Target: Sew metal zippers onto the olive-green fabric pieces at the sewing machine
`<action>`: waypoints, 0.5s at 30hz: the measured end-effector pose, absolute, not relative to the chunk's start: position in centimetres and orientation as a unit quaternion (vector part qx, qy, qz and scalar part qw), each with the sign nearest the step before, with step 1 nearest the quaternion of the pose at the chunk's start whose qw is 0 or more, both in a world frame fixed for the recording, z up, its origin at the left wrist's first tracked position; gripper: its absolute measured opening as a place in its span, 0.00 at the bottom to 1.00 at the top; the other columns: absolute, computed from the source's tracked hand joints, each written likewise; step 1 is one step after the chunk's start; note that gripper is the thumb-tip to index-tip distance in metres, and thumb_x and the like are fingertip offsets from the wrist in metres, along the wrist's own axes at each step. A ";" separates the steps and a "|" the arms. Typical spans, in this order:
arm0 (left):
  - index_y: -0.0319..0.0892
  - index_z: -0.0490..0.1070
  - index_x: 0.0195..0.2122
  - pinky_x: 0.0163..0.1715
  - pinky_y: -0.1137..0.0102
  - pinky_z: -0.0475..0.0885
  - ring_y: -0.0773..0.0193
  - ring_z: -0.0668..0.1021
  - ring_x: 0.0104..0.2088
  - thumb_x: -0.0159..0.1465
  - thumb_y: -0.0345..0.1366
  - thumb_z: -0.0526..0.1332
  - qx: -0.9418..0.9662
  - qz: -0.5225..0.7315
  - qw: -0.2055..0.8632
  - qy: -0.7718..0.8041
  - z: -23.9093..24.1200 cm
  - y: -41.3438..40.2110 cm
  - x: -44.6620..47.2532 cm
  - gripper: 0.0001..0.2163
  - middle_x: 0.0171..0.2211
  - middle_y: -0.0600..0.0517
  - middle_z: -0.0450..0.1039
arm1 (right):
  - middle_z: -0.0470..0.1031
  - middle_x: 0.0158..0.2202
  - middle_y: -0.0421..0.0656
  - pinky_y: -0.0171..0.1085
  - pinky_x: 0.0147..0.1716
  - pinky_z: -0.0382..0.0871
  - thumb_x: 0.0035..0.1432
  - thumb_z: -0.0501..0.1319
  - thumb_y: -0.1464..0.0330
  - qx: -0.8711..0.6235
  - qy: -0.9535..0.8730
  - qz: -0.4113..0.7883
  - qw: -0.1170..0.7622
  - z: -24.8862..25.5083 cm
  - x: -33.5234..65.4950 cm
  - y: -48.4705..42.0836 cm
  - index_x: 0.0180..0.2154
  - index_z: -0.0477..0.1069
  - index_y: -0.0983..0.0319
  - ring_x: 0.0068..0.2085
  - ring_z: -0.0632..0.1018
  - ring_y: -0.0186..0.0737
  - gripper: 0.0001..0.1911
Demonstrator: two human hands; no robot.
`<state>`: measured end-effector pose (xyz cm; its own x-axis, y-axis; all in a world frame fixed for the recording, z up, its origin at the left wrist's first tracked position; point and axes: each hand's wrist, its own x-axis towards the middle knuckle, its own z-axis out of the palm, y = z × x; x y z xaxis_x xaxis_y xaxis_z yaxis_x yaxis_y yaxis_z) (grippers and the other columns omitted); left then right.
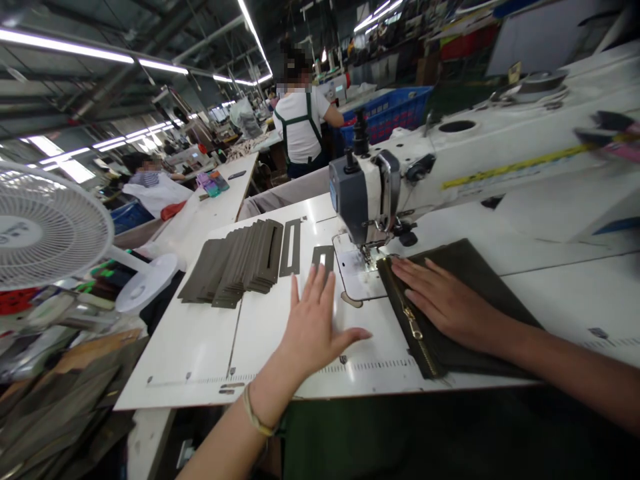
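Observation:
My left hand (311, 327) is spread above the white sewing table, its fingertips at the lower end of a small olive-green piece with a slot (329, 253). Whether they touch it I cannot tell. My right hand (450, 307) lies flat on a dark olive fabric panel (465, 263), fingers pointing at the needle area. Along the panel's left edge runs a zipper (425, 355) with a gold pull (413, 324). The zipper's far end is by the presser foot (371, 259) of the sewing machine (357, 193). Another slotted piece (291, 248) lies beside a fanned stack of similar pieces (245, 260).
A white fan (145, 287) stands at the left, above piled olive fabric pieces (65, 413). Scissors (607, 130) and a yellow tape measure (520, 163) lie on the machine arm. Beyond, a person in a white shirt (300, 123) stands near a blue crate (390, 110).

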<state>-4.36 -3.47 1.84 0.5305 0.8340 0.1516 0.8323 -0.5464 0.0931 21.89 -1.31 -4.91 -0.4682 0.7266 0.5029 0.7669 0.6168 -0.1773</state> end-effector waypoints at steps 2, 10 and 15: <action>0.32 0.52 0.63 0.60 0.36 0.45 0.39 0.54 0.65 0.62 0.60 0.54 0.872 0.070 -0.004 0.485 1.9 -5.4 -6.1 0.40 0.63 0.30 0.53 | 0.65 0.60 0.52 0.52 0.58 0.61 0.68 0.45 0.68 -0.437 -0.848 -0.014 0.301 -4.9 22.0 -1.2 0.58 0.63 0.67 0.60 0.66 0.44 0.21; 0.34 0.51 0.64 0.55 0.39 0.59 0.33 0.59 0.62 0.49 0.64 0.64 0.900 0.028 0.054 0.431 1.6 -10.7 -6.8 0.50 0.63 0.27 0.51 | 0.64 0.60 0.53 0.55 0.58 0.61 0.67 0.46 0.67 -0.409 -0.868 -0.052 0.276 -5.6 22.1 -1.0 0.59 0.62 0.67 0.60 0.66 0.47 0.22; 0.34 0.45 0.66 0.60 0.41 0.52 0.37 0.49 0.66 0.53 0.49 0.70 0.911 0.027 0.070 0.405 1.3 -9.1 -8.1 0.47 0.66 0.29 0.46 | 0.63 0.61 0.51 0.52 0.59 0.60 0.67 0.46 0.69 -0.414 -0.865 -0.067 0.275 -5.8 22.4 -0.8 0.63 0.56 0.66 0.61 0.65 0.46 0.24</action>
